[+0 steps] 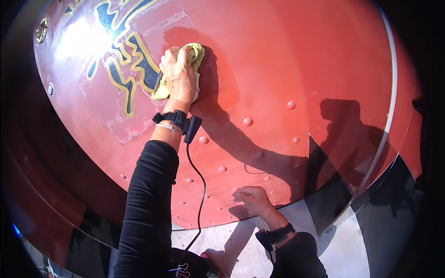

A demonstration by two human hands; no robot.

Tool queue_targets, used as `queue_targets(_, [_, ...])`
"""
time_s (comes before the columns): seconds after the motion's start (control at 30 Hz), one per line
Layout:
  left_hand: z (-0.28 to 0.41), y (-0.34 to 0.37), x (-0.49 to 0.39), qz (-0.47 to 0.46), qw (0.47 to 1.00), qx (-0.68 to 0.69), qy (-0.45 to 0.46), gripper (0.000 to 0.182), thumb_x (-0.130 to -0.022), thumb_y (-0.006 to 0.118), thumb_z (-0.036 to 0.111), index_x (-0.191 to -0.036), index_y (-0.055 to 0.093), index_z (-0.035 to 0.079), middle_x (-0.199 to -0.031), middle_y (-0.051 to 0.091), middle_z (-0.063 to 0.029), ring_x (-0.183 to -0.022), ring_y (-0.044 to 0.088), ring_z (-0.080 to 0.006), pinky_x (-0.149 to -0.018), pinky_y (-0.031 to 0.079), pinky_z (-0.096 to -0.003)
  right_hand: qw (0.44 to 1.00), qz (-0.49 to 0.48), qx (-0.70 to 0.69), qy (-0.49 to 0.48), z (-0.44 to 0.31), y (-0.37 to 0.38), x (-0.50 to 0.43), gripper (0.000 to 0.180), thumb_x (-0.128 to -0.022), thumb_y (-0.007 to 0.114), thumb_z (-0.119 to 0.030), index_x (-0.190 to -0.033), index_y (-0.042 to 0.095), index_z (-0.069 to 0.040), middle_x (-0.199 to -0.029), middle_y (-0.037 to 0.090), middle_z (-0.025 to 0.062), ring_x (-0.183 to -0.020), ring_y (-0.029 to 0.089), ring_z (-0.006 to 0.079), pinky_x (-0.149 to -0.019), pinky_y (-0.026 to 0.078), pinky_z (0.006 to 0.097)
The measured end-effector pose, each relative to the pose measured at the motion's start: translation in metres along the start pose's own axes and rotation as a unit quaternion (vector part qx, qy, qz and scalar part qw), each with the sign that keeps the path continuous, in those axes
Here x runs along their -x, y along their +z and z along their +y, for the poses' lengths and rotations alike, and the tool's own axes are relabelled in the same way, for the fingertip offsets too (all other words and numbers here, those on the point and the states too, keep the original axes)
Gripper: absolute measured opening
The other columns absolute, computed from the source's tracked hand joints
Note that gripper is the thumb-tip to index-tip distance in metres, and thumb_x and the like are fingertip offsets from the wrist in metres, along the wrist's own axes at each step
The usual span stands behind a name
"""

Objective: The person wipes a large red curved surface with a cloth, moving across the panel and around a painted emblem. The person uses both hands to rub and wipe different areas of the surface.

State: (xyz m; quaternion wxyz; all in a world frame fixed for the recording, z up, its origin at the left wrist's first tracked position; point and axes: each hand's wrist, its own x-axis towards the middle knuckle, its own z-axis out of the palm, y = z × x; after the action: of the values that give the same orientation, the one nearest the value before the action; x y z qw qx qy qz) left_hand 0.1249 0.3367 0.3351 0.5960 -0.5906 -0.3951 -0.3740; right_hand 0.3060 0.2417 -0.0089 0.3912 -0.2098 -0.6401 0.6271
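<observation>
My left hand [178, 74] presses a crumpled yellow-green cloth [196, 57] flat against a large curved red painted surface [264, 62]. The cloth sticks out on both sides of the fingers, beside a black design outlined in gold [147, 71]. A darker, wet-looking patch surrounds the upper part of the cloth. My right hand [255, 201] is lower down, near the bottom edge of the red surface, with its fingers loosely bent and nothing visible in it. Whether its fingertips touch the surface cannot be told. Both wrists carry black strapped devices with cables.
Rounded bumps [248, 121] dot the lower red surface. Black and white checks [342, 243] run below it, and a pale curved strip [394, 76] crosses the right side. A cable [204, 187] hangs from my left wrist. Metal clips [183, 269] show at the bottom. Shadows fall across the right.
</observation>
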Motion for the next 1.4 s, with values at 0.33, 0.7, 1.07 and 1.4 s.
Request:
queue_targets(0.33, [0.064,-0.049,0.138,-0.36,0.91,0.197,0.067,0.034,-0.081,0.063,0.008,-0.114,0.064,0.012,-0.116,0.055,-0.0128,-0.104,0.054,-0.0356,-0.09,0.043,-0.0491,0.998,-0.002,-0.02,0.062,-0.009,-0.003,0.003,0.022,-0.099,0.066,-0.022,-0.106,0.075,-0.003,-0.095,0.077,0.0056,-0.093,0.074,0.0145,-0.069,0.056,0.0273])
queue_targets(0.7, [0.073,-0.215,0.343,-0.272,0.656,0.425,-0.561,0.036,-0.103,0.062,0.009,-0.137,0.051,0.002,-0.119,0.063,-0.0057,-0.11,0.059,-0.013,-0.095,0.051,-0.029,0.998,-0.001,-0.01,0.068,0.008,0.022,-0.001,0.023,-0.102,0.064,-0.02,-0.105,0.073,0.0,-0.09,0.076,0.0083,-0.082,0.073,0.0136,-0.065,0.054,0.0236])
queue_targets(1.07, [0.062,-0.291,0.394,-0.071,0.449,0.462,-0.762,0.034,-0.104,0.062,0.013,-0.133,0.053,-0.001,-0.107,0.067,-0.0071,-0.087,0.067,-0.0136,-0.075,0.059,-0.0276,0.988,-0.086,0.074,0.103,0.035,0.07,-0.011,0.025,-0.103,0.062,-0.021,-0.112,0.073,-0.001,-0.096,0.077,0.0101,-0.088,0.073,0.0153,-0.067,0.056,0.026])
queue_targets(1.4, [0.082,-0.279,0.401,-0.054,0.413,0.498,-0.761,0.033,-0.109,0.052,0.017,-0.138,0.052,0.002,-0.124,0.063,-0.0072,-0.11,0.063,-0.0151,-0.095,0.054,-0.03,0.969,-0.163,0.071,0.171,0.051,0.122,-0.003,0.08,-0.1,0.068,-0.04,-0.158,0.028,-0.002,-0.152,0.046,0.0189,-0.136,0.05,0.0281,-0.104,0.05,0.041])
